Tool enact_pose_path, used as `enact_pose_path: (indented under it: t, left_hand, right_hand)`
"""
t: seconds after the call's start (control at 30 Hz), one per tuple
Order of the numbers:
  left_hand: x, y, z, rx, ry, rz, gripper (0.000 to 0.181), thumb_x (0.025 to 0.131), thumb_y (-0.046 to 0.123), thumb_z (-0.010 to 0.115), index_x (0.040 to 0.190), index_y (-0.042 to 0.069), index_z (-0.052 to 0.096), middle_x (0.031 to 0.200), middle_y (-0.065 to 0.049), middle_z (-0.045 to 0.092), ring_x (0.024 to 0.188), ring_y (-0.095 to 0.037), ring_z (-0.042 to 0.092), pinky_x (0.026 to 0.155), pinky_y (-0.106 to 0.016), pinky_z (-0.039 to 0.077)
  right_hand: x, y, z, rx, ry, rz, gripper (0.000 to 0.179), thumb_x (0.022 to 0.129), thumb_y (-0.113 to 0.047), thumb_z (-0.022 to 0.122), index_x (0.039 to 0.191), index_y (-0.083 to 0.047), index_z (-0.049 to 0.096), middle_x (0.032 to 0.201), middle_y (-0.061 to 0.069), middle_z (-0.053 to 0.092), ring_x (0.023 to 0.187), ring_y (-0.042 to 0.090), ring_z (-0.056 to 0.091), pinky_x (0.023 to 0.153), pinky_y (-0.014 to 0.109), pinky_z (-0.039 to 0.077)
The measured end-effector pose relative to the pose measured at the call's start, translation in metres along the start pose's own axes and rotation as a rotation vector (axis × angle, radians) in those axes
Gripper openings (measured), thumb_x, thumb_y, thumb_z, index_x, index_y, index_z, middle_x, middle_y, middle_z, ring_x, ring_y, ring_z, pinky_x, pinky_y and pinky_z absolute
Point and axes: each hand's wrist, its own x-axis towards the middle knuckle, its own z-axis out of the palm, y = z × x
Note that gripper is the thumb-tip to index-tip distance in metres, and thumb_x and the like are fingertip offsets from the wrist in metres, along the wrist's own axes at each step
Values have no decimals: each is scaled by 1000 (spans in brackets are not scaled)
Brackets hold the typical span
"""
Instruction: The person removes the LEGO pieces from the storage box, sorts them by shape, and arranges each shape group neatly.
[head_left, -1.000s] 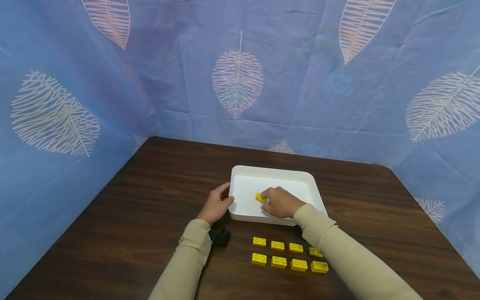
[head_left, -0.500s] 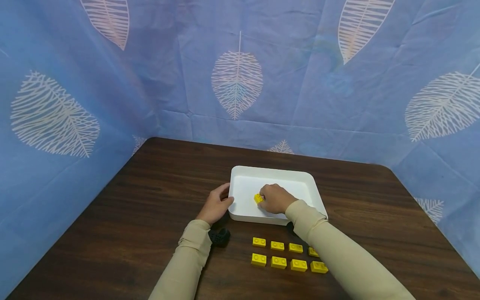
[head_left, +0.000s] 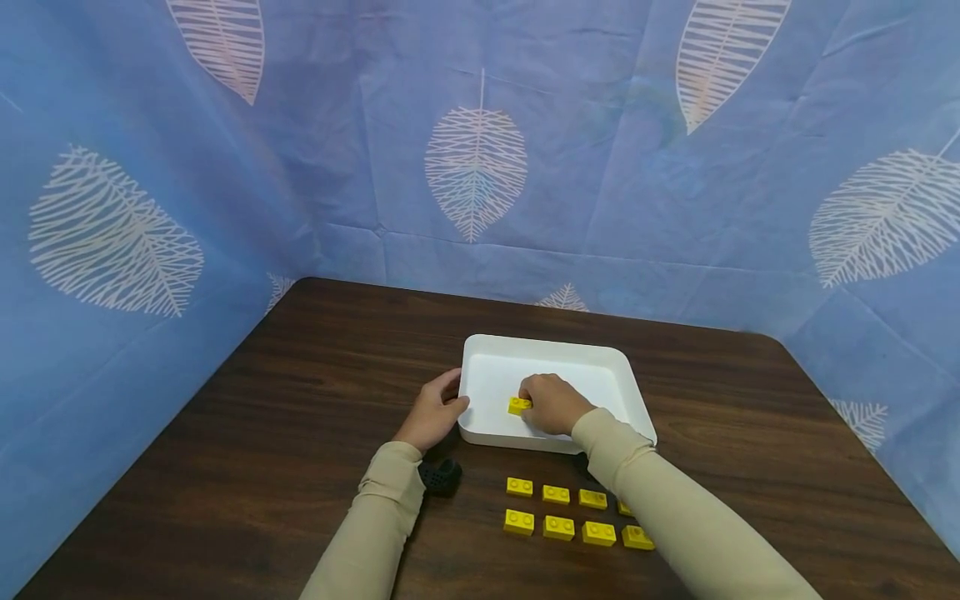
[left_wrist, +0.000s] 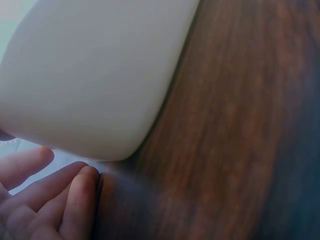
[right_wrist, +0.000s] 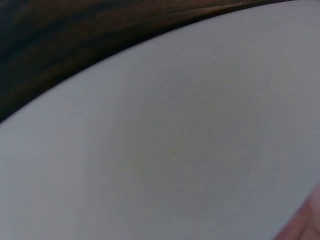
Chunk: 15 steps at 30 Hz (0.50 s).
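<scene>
In the head view, my right hand [head_left: 555, 403] reaches into the white tray [head_left: 483, 379] and pinches a yellow toy brick [head_left: 517, 406] low over the tray's floor. Its fingers cover the brick's right end. My left hand [head_left: 432, 412] rests at the tray's left side, thumb right at the rim. The left wrist view has the left fingers [left_wrist: 80, 200] loosely extended beside the tray's pale outer wall [left_wrist: 95, 85]. Only a bit of the right hand [right_wrist: 305, 220] enters the corner of the right wrist view, where the blurred white tray [right_wrist: 170, 135] fills most of the picture.
In front of the tray, several more yellow bricks [head_left: 558, 527] lie in two rows on the dark wooden table [head_left: 360, 333]. The right sleeve [head_left: 675, 508] partly covers the rows' right end. A blue leaf-print cloth [head_left: 570, 167] hangs behind the table.
The brick in my right fingers has turned and now lies more level. The right hand has shifted slightly left. My left hand keeps its place at the tray.
</scene>
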Motion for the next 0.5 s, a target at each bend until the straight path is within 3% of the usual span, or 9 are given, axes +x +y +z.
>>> enact_pose_path:
  t: [0.2,0.5]
  left_hand:
    - [0,0,0,-4,0,-9,50,92,4,53,140,1,41,136,-18,49,124,-30,48,100,-44,44]
    - [0,-1,1,1,-4,-10,50,93,6,52,141,1,41,137,-19,48,125,-31,47,101,-44,44]
  right_hand:
    - [-8,7,-5,32,16,3,10,82,-7,67,93,-5,67,87,2,64,74,16,53,77,36,49]
    - [-32,24,-16,58,69,1,20,85,-8,67,104,-2,66,99,9,66,89,21,60,85,42,51]
